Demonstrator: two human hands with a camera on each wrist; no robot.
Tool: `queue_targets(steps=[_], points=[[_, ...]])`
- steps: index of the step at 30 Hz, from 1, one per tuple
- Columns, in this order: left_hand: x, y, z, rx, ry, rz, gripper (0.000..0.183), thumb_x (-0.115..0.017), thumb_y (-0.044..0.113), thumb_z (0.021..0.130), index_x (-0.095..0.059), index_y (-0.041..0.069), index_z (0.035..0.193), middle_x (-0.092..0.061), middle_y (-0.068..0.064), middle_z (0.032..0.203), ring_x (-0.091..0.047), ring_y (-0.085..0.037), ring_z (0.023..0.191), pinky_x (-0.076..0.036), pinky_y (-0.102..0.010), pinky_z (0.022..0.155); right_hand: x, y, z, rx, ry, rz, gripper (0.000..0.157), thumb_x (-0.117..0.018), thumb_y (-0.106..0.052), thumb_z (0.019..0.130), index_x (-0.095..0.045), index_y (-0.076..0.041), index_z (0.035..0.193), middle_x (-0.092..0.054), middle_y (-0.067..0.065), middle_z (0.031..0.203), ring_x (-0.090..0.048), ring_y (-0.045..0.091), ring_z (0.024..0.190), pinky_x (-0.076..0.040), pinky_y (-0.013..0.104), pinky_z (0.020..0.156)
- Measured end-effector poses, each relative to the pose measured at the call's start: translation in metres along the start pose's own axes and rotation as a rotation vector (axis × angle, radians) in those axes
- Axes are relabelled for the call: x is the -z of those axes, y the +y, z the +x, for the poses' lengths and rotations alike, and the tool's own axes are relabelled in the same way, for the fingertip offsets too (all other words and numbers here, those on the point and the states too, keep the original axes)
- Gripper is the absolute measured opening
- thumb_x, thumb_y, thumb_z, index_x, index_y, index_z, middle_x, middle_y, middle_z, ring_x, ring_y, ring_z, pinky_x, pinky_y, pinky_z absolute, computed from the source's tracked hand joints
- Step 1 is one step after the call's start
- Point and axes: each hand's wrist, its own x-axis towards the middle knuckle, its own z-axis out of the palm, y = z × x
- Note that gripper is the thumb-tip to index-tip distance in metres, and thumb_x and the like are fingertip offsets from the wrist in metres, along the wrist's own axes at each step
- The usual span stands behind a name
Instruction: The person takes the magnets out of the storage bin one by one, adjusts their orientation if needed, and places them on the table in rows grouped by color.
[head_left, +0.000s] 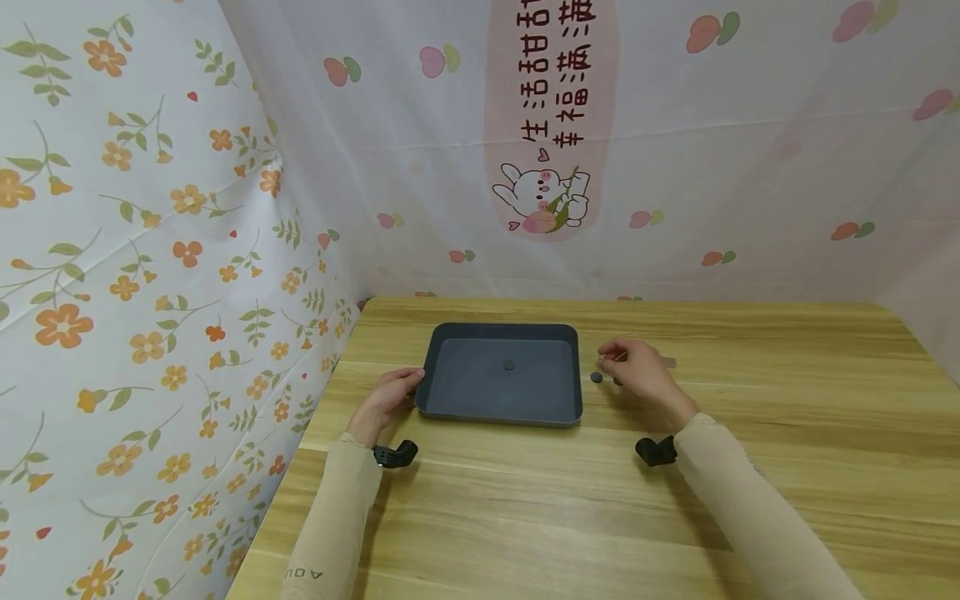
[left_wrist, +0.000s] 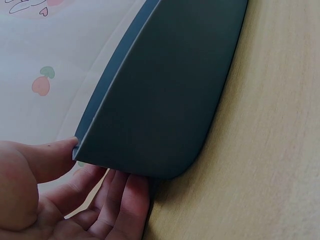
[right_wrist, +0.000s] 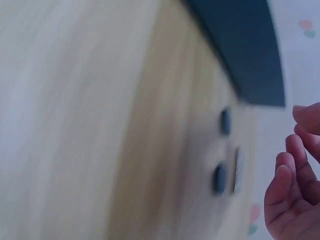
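Observation:
A dark grey rectangular tray (head_left: 498, 408) rests on the table, with a small dark disc (head_left: 509, 365) on its floor. My left hand (head_left: 390, 398) grips the tray's left side; in the left wrist view its thumb (left_wrist: 52, 157) is at the rim and the fingers curl below. To the right of the tray, my right hand (head_left: 637, 367) is raised over the table, thumb and fingertips close together. A tiny pale spot shows at those fingertips; I cannot tell whether it is a held thing. Near this hand lie two dark discs (right_wrist: 225, 121) and a small pale strip (right_wrist: 238, 170).
A pale flat piece (head_left: 667, 362) lies just beyond my right hand. The wood-grain table (head_left: 510, 508) extends to a hanging printed cloth (head_left: 420, 167) at the back. Another flowered cloth (head_left: 150, 292) hangs along the left. Both wrists wear black camera mounts (head_left: 656, 452).

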Motion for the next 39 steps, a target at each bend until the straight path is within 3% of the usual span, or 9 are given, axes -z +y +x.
queue_targets(steps=[6,13,22,29,39], points=[[0.0,0.0,-0.001,-0.003,-0.005,-0.003,0.041,-0.045,0.02,0.104,-0.048,-0.005,0.136,-0.061,-0.01,0.116,-0.058,-0.012,0.096,-0.048,-0.03,0.088,-0.012,-0.03,0.009,0.017,0.01,0.106,0.027,-0.061,-0.016,0.095,-0.062,0.001,0.116,-0.063,0.018,0.106,-0.06,0.027,0.092,-0.049,0.031,0.07],[0.001,-0.002,0.001,-0.001,-0.005,0.001,0.041,-0.045,0.02,0.104,-0.049,-0.005,0.136,-0.061,-0.01,0.114,-0.058,-0.012,0.094,-0.048,-0.028,0.084,-0.034,-0.056,0.024,-0.022,-0.09,0.257,0.028,-0.061,-0.018,0.095,-0.061,-0.002,0.118,-0.063,0.017,0.11,-0.058,0.035,0.1,-0.05,0.042,0.083],[0.002,-0.001,0.001,-0.004,0.002,0.007,0.041,-0.045,0.021,0.104,-0.048,-0.003,0.137,-0.058,-0.016,0.125,-0.057,-0.015,0.1,-0.048,-0.028,0.085,-0.064,-0.076,0.037,-0.053,-0.183,0.343,0.033,-0.059,-0.015,0.095,-0.057,0.003,0.123,-0.061,0.017,0.114,-0.054,0.042,0.103,-0.047,0.047,0.085],[0.001,-0.001,0.002,-0.012,0.003,-0.007,0.041,-0.046,0.02,0.103,-0.049,-0.004,0.136,-0.06,-0.013,0.118,-0.058,-0.012,0.093,-0.049,-0.024,0.078,-0.089,-0.079,0.046,-0.129,-0.159,0.311,0.032,-0.061,-0.013,0.094,-0.059,0.003,0.121,-0.063,0.016,0.112,-0.059,0.032,0.101,-0.047,0.034,0.079],[0.0,0.001,0.0,-0.006,0.008,-0.01,0.041,-0.045,0.019,0.104,-0.048,-0.005,0.137,-0.059,-0.015,0.12,-0.057,-0.014,0.097,-0.048,-0.026,0.082,-0.106,-0.082,0.052,-0.204,-0.086,0.207,0.03,-0.063,-0.013,0.091,-0.063,-0.002,0.119,-0.062,0.017,0.112,-0.058,0.029,0.098,-0.046,0.036,0.077]])
